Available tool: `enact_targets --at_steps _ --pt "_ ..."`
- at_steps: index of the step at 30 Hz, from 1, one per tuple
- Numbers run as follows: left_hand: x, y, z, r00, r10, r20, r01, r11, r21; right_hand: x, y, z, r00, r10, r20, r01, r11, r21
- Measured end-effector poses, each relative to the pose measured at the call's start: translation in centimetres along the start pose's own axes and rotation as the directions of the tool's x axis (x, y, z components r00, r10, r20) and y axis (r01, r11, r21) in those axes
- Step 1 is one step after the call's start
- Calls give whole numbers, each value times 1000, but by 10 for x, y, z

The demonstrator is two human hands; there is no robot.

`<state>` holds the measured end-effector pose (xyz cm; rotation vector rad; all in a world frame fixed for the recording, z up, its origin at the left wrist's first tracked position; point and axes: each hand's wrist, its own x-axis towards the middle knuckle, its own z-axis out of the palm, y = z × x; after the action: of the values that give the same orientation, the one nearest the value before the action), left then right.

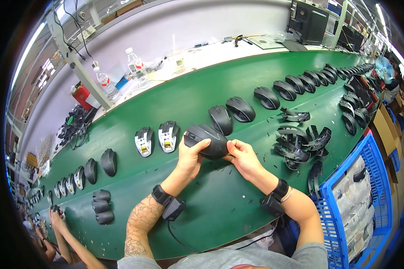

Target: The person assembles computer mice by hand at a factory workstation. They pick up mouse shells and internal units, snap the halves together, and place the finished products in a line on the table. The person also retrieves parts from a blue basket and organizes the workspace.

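Note:
A black computer mouse [207, 142] is held up between both my hands over the green bench. My left hand [189, 157] grips its left side, thumb on top. At its right end, the thumb and fingers of my right hand [244, 158] pinch the edge of the shell. Just beyond it lie two more black mice, one [221, 119] partly behind the held one. Left of my hands rest two opened mice [168, 136] with white insides and a yellow part showing. A pile of curved black plastic pieces [296, 145] lies to the right.
Finished-looking black mice [286, 90] run in a row to the far right. A blue plastic crate [332, 224] stands at my right. Another person's hands [57, 220] work at the far left, near three stacked black shells [101, 206]. Water bottles [105, 83] stand behind.

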<state>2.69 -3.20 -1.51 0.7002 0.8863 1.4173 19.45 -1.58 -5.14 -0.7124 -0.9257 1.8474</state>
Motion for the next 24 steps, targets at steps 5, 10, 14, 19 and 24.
enact_targets --at_steps 5,10,14,19,24 --pt "-1 -2 -1 999 -50 -14 49 999 -15 0 3 0 997 29 -69 -29 1000 0" --pt "3 -2 -6 974 -228 1 228 973 17 2 2 0 985 6 -172 -26 993 -117" --pt "-3 8 1 902 -430 46 432 892 -132 3 -13 2 969 -2 -245 -69 958 -279" --pt "-1 9 0 914 -404 31 403 896 -187 9 -26 -8 950 -276 -146 96 703 -704" --pt "3 4 -8 922 -383 48 382 888 -257 -6 -57 -19 826 -555 100 48 -107 -993"
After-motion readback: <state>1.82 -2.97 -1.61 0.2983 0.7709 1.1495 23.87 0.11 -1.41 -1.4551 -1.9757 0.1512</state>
